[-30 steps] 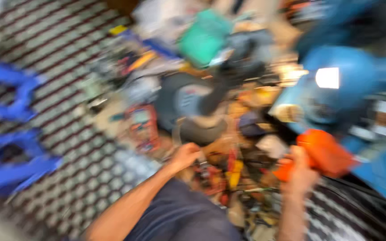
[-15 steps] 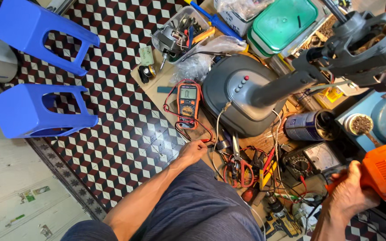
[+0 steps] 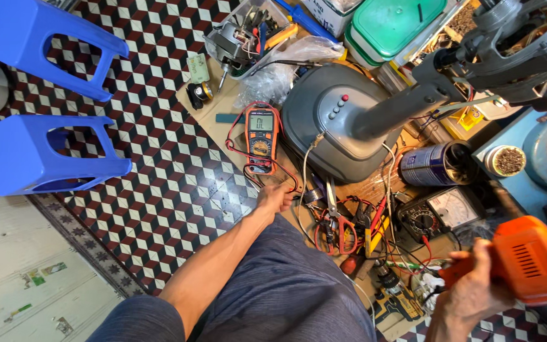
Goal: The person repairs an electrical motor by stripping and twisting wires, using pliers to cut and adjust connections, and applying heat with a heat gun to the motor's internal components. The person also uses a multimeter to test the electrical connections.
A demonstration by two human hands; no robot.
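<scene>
Your right hand, at the lower right of the frame, has its fingers wrapped tight round the grip of the orange power drill. Half a second ago that drill sat a little higher and further right; it has now come down and inward, closer to your lap, so it looks to be in hand and ready rather than being set aside. Your left hand, just below centre, has stayed where it was, fingers curled down into the tangle of red and black wires; whether they pinch one wire or only rest on the heap you cannot tell from here.

Just above that hand lies the orange meter, its display lit. A second, black dial meter sits right of centre, so two meters in all. Beyond them stands one grey fan base with its neck running to the upper right. One blue can lies beside it. One green lidded box sits at the top. Two blue plastic stools stand at the upper left on the chequered floor.
</scene>
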